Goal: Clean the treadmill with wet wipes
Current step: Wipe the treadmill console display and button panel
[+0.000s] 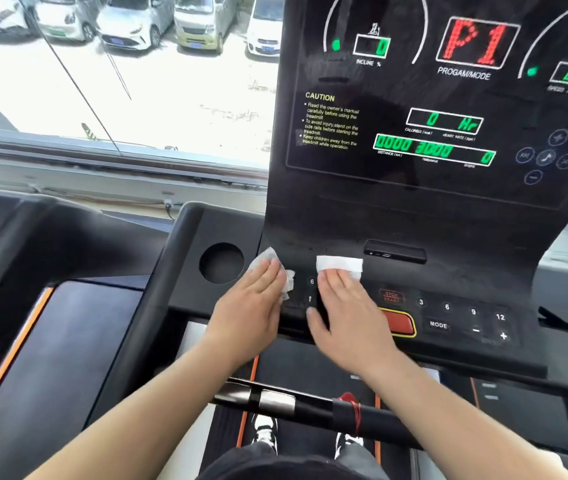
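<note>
The black treadmill console (414, 220) fills the right of the head view, its display lit with green digits and a red "P1". My left hand (251, 306) lies flat on a crumpled white wet wipe (267, 259), pressing it onto the button panel's left end. My right hand (348, 306) lies flat on a second, folded white wipe (339, 263) just to the right, above the red stop button (400, 323). Both hands cover most of their wipes and several left-side buttons.
A round cup holder (221, 263) sits left of my left hand. Speed keys and a MODE key (438, 324) line the panel's right part. A black handlebar (310, 407) with a red cord crosses below my arms. A window at the left shows parked cars.
</note>
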The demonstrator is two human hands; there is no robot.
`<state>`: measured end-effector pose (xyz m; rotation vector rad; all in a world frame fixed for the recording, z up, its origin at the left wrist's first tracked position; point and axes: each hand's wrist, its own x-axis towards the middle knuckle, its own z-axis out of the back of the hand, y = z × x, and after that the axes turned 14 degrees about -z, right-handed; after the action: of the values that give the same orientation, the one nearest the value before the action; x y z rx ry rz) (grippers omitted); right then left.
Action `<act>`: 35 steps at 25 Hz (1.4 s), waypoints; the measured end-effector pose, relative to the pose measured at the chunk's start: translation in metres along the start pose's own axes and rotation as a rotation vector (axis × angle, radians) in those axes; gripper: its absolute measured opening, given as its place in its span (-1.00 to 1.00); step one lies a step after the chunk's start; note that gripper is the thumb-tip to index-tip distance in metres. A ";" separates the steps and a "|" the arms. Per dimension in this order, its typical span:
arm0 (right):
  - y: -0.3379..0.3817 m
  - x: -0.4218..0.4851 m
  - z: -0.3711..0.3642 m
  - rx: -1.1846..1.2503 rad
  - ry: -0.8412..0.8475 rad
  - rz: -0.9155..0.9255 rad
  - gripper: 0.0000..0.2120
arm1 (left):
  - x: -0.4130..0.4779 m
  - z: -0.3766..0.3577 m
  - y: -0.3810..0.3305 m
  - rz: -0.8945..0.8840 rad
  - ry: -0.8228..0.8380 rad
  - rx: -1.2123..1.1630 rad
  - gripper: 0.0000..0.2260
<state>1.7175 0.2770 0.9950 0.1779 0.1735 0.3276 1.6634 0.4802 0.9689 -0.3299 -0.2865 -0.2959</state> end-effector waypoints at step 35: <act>0.018 0.046 -0.007 0.090 -0.206 0.480 -0.59 | 0.032 0.042 0.007 0.976 -0.533 -0.847 -0.81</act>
<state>1.7538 0.3105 0.9853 0.3422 -0.0627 0.7757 1.6858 0.4943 1.0151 -1.3342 -0.4776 0.6816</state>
